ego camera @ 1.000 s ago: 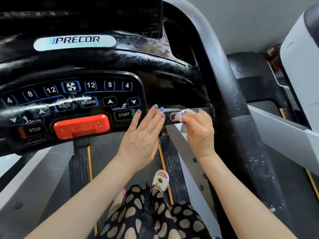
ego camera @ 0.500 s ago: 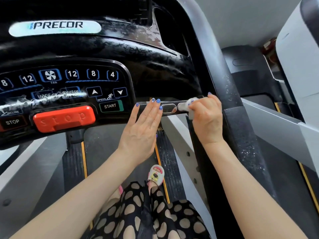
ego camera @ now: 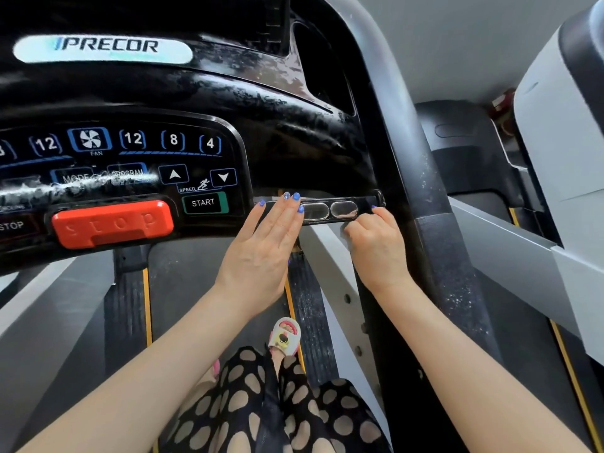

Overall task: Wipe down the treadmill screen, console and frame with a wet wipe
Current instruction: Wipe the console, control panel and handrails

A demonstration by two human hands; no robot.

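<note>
The black Precor console [ego camera: 294,125] fills the upper left, streaked with wet smears. A short black grip bar [ego camera: 340,209] with two oval metal sensors sticks out from its right end. My left hand [ego camera: 261,250] lies flat, fingers straight, with the fingertips on the bar's left part. My right hand [ego camera: 376,246] is curled under the bar's right end, closed around the wet wipe [ego camera: 345,232], of which only a pale edge shows by the knuckles. The dark frame upright [ego camera: 434,256] runs just right of that hand, speckled with white spots.
A red stop button [ego camera: 111,222] and a START key [ego camera: 203,203] sit left of my hands. Below are the treadmill belt [ego camera: 183,289], yellow-edged side rails and my sandalled foot [ego camera: 284,335]. A neighbouring grey machine [ego camera: 555,158] stands close on the right.
My right hand slid the wipe rightward along the grip bar, then dropped to the bar's underside, uncovering both sensors. My left hand stayed on the bar's left end.
</note>
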